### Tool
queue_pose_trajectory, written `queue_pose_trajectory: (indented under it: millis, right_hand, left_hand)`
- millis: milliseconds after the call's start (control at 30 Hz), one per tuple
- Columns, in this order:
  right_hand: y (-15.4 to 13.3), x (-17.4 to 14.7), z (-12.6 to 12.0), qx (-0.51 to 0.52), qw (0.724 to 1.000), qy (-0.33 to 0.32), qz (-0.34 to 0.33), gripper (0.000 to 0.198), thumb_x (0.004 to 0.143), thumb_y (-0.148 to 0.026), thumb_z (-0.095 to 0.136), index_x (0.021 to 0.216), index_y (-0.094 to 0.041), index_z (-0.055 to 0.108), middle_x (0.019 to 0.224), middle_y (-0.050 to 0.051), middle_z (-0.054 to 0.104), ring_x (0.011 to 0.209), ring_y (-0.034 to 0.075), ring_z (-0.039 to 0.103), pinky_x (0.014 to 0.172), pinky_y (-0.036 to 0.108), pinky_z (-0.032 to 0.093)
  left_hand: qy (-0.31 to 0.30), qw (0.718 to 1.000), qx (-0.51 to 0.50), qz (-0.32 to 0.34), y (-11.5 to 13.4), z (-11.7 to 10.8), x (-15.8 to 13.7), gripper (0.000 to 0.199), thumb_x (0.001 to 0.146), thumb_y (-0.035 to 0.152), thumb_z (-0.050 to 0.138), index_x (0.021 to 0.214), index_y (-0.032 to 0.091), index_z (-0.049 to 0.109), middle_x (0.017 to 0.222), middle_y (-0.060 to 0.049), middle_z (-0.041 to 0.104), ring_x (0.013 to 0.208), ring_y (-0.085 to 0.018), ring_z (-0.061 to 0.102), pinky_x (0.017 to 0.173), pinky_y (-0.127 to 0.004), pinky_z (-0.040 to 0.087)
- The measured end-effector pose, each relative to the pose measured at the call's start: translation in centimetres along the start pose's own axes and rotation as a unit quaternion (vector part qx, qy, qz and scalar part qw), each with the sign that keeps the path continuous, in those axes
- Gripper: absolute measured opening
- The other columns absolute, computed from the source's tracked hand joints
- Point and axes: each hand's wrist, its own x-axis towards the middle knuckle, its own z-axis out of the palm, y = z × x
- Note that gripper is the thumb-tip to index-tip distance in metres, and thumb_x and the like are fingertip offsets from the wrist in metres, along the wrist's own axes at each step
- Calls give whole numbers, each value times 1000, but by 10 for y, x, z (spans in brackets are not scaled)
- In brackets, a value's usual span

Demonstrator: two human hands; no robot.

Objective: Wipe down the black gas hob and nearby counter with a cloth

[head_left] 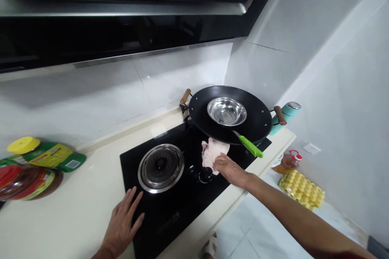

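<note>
Cloth (212, 151) is lying bunched on the black stove (170, 214), just in front of the wok (258, 123), and I am pressing it down with my right hand (229, 168), fingers closing on its near edge. My left hand (123, 220) is resting flat and spread at the stove's front-left corner, holding nothing, near the burner (160, 167). I am judging that the cloth could snag the green handle (251, 146) jutting from the wok and tip the steel bowl (226, 111) inside, or catch the knob (206, 174) beside my fingers.
</note>
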Motion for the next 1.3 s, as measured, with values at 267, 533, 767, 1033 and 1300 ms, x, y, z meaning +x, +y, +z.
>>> queue_pose_trajectory:
  millis: [267,533,767,1033,1300]
  right_hand:
    - [-13,36,-30,-92,972,-78,204,60,87,-26,77,144,-38,61,167,9,31,146,38,36,118,59,31]
    - [-9,44,-35,-66,964,-175,187,36,82,-30,81,117,-34,71,157,6,39,142,35,37,113,53,35]
    - [-9,65,-19,-114,962,-154,193,36,82,-29,83,115,-29,68,152,10,41,138,36,39,110,50,35]
    - [-27,124,-17,-79,948,-155,267,92,71,-53,91,152,-35,51,162,16,35,149,48,30,118,66,22]
    - [-116,120,44,44,981,-118,145,76,83,-81,66,139,-30,65,165,15,37,149,50,28,116,75,20]
  left_hand:
    - [0,1000,6,1,2,-4,1,76,100,48,50,167,30,19,168,-14,43,150,-32,49,105,-45,53]
    - [4,1000,15,13,3,-5,1,75,99,46,52,166,27,23,169,-15,42,149,-33,48,105,-45,52]
    - [13,1000,-4,4,6,-6,2,76,98,43,54,166,29,23,170,-14,41,150,-32,47,107,-44,49]
    - [-7,1000,-13,-10,4,-4,0,76,99,45,52,166,31,21,169,-14,42,151,-33,46,107,-46,50]
    - [-21,999,-36,-20,-1,1,-1,75,100,46,50,167,35,17,171,-13,39,153,-34,43,109,-49,50]
